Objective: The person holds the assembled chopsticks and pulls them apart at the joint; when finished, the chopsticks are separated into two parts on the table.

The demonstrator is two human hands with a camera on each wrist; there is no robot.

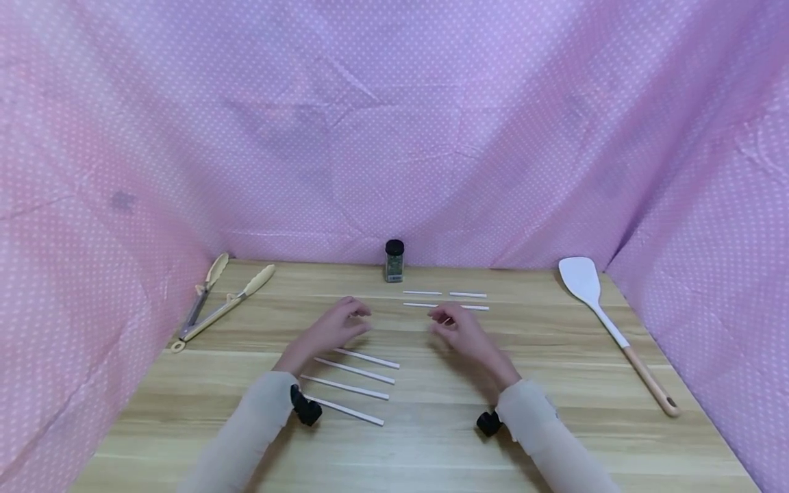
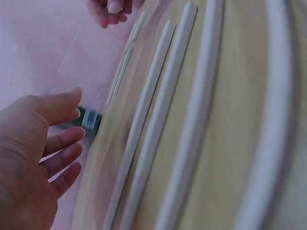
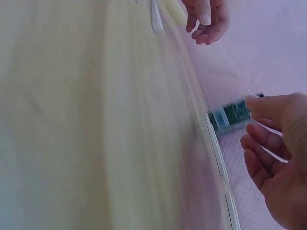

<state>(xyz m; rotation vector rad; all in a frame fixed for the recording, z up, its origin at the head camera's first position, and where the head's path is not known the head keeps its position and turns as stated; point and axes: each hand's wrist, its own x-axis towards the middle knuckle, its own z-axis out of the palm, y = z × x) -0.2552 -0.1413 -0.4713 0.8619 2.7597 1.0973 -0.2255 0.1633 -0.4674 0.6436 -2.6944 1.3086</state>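
Note:
My left hand (image 1: 335, 325), fingers loosely bent and holding nothing, hovers over the table beyond several long white sticks (image 1: 354, 390). These lie side by side at a slant, and the left forearm covers some of their left ends. Across from it, my right hand (image 1: 464, 333) is also without a thing in its fingers. It is nearest to thin white sticks at the back, where my fingertips hide part of the front stick (image 1: 476, 308). Behind that lie two short pieces, a left one (image 1: 422, 293) and a right one (image 1: 468, 295). A spice jar (image 1: 394, 263) with a black lid stands upright behind them.
Spread tongs (image 1: 212, 315) with cream tips lie at the left. On the right is a white spatula (image 1: 579, 277) with a wooden handle. Pink dotted cloth (image 1: 394, 137) hangs behind and beside the wooden table (image 1: 431, 452).

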